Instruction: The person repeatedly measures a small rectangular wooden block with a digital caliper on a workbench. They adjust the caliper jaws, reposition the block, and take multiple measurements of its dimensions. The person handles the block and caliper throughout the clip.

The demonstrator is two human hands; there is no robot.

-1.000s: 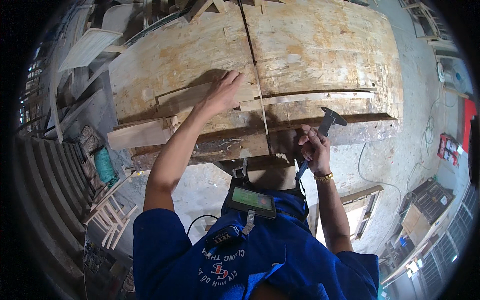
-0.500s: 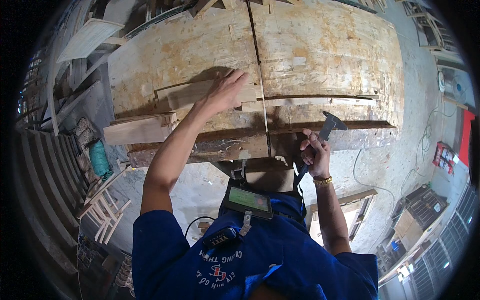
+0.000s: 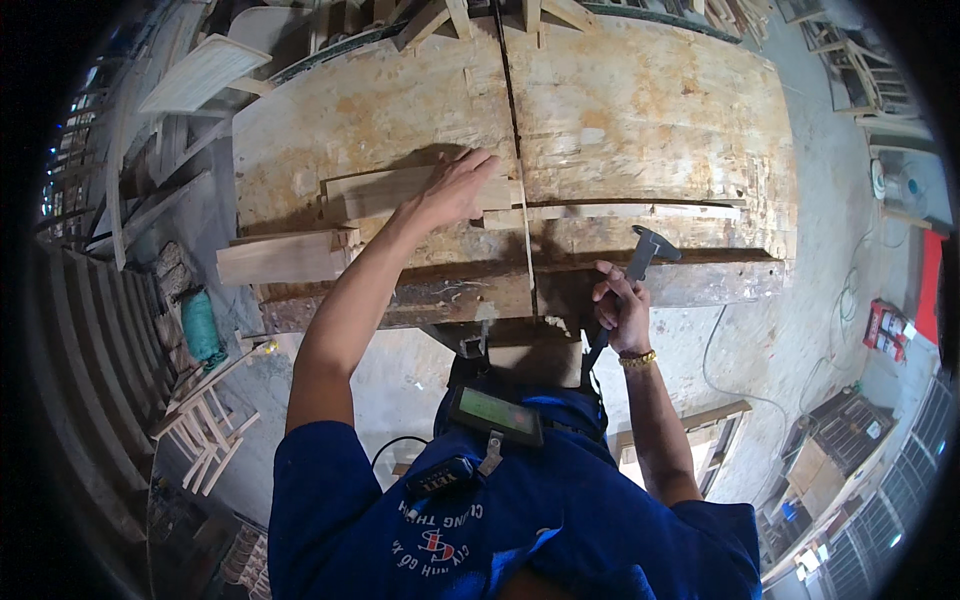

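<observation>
My left hand rests over the right part of a pale wooden board, its fingers curled across it. The board lies on a worn wooden workbench, just left of the dark gap between the two halves of the top. Beside the bench's near edge, my right hand holds a dark vernier caliper, jaws pointing away from me and its beam running down past the wrist. The caliper touches no wood. Part of the board is hidden under my left hand.
Stacked wooden pieces sit at the bench's near left. A thin strip lies along the right half. Wooden frames stand on the floor at left, near a green roll. A cable trails across the floor at right.
The view has shifted slightly. Both hands keep their holds, the left on the board and the right on the caliper, with little visible movement.
</observation>
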